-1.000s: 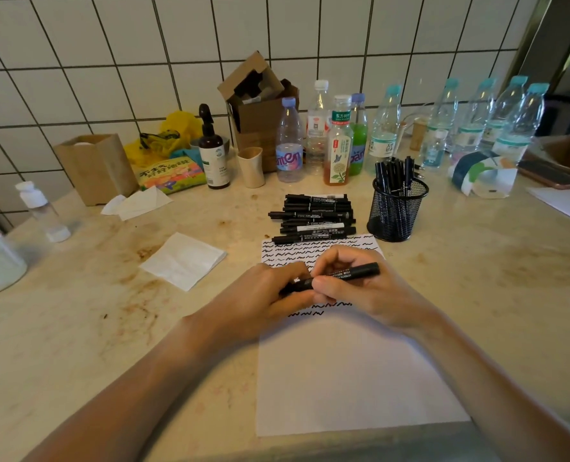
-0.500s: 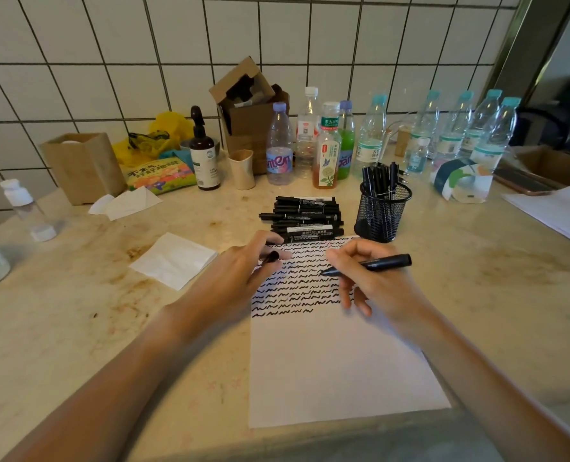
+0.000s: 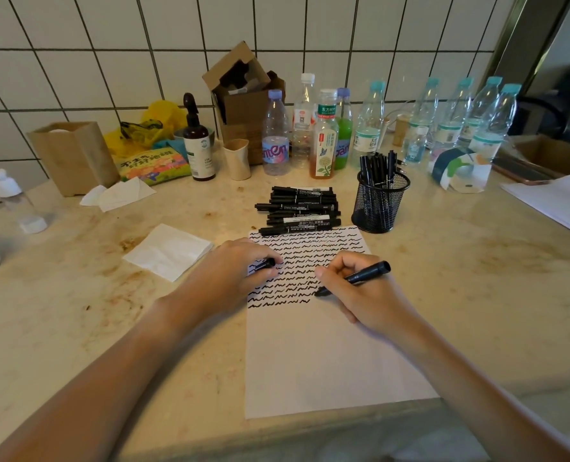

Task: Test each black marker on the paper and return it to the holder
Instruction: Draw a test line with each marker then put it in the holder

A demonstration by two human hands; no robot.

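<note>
Right hand: my right hand (image 3: 360,291) is gripping a marker (image 3: 360,277), fingers curled round the barrel, its tip touching the paper (image 3: 327,355) at the right end of the lowest rows of squiggles.
Left hand: my left hand (image 3: 233,271) is resting on the paper's left edge, thumb and forefinger pinching the cap (image 3: 266,264).
Paper: it is lying flat on the counter (image 3: 477,278), its near edge reaching the counter's front edge; wavy black lines are filling the upper part, the lower part is showing blank.
Pile: loose markers (image 3: 298,210) are lying stacked just beyond the paper's far edge, the nearest one overlapping that edge.
Holder: a black mesh cup (image 3: 378,208) is standing just right of the pile, with markers upright inside.
Counter: pale stone, showing brownish stains; a folded napkin (image 3: 168,251) is lying left of the paper.
Back row: bottles (image 3: 367,125), a cardboard box (image 3: 243,101), a brown pump bottle (image 3: 198,145) and a paper bag (image 3: 73,158) are standing along the wall.
Wall: white tiles (image 3: 310,38) with dark grout are running behind the counter.
</note>
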